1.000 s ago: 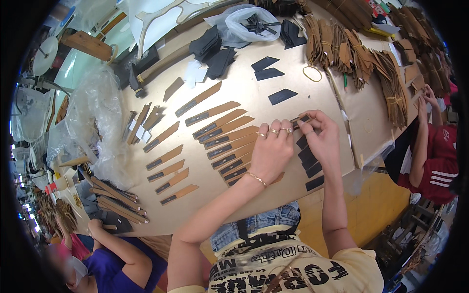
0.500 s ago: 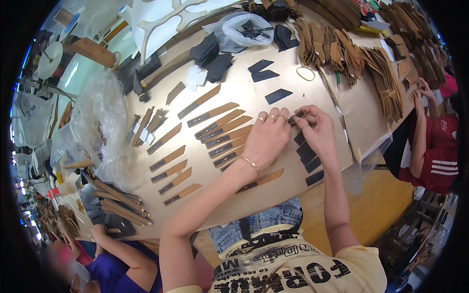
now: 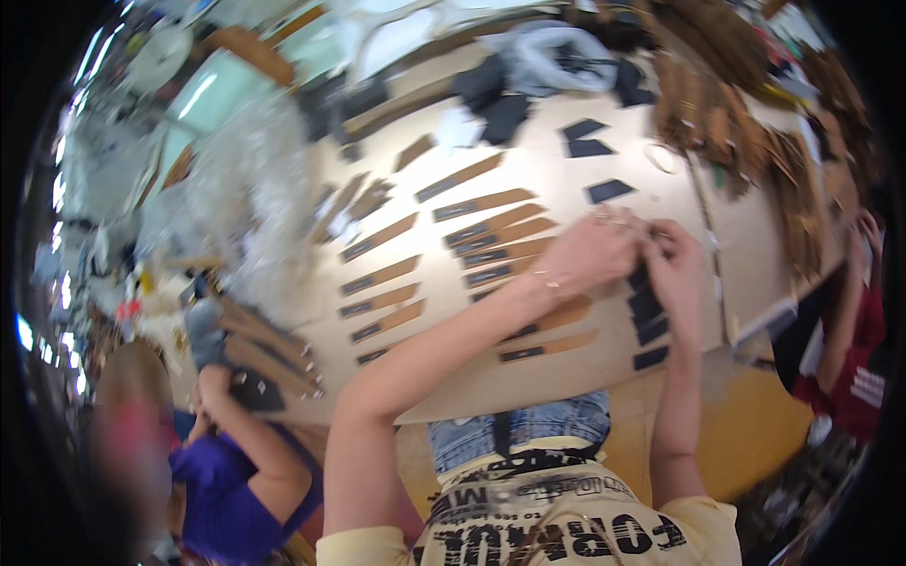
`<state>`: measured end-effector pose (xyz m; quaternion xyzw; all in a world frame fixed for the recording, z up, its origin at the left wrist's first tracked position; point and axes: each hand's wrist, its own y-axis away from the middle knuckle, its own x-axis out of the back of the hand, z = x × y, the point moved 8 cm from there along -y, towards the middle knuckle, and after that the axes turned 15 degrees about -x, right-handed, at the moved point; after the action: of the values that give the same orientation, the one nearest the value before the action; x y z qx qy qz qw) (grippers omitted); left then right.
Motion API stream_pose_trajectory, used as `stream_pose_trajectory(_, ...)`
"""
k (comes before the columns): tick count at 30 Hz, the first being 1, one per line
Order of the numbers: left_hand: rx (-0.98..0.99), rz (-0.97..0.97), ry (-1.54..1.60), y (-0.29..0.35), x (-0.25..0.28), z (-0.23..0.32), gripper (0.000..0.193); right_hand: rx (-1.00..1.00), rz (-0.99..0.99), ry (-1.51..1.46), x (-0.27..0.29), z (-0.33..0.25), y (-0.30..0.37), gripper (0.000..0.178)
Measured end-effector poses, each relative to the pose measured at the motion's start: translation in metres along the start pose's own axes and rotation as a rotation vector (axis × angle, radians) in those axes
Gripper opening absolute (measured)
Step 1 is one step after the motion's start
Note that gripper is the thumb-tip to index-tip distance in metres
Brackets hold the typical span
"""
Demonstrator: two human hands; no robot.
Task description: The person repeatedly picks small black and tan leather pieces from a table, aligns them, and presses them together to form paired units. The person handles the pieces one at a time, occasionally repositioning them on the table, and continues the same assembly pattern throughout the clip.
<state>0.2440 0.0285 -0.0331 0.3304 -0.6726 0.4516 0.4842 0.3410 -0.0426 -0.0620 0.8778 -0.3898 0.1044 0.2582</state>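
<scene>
The whole view has just slid, so the table things sit farther right than a moment ago, and they look smeary (the head must have moved quickly). The left hand (image 3: 599, 250) and the right hand (image 3: 678, 264) are close together, with their fingertips meeting or nearly so. A moment ago a small dark bit showed between the fingers; now it is too blurry to tell if they hold it. The fingers of the 2 hands are bent in toward each other, but I cannot tell how tightly they pinch. The hands are in much the same spot over the table, so the same small finger work seems to be going on.

Brown strips (image 3: 486, 205) with dark ends lie in rows to the left of the hands, and some are partly under the left arm. A row of dark pieces (image 3: 649, 309) lies just below the right hand. The 3 loose dark patches (image 3: 611, 191) lie past the hands and have stayed there.

At the far side sits a cloudy plastic bag (image 3: 528, 71) with dark strips (image 3: 587, 62) in it. A big clear plastic bag (image 3: 255, 174) is crumpled at the left; I cannot tell if anything is inside.
</scene>
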Motion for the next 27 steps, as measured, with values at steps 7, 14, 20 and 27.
stream_pose_trajectory(7,0.055,-0.14,-0.047,-0.021,-0.01,0.015,0.019,-0.03,0.012,-0.072,0.002,0.018,-0.011,0.023)
stream_pose_trajectory(14,0.129,-0.082,0.111,-0.002,0.007,-0.005,0.018,0.077,0.025,-0.026,0.005,0.014,-0.014,0.019)
stream_pose_trajectory(20,1.044,0.463,-0.106,0.309,0.142,-0.15,0.021,0.079,-0.015,-0.019,0.002,0.013,-0.013,0.015)
stream_pose_trajectory(27,1.619,0.187,-0.001,0.508,0.122,-0.185,0.036,0.06,0.02,0.028,0.003,0.005,-0.007,0.016)
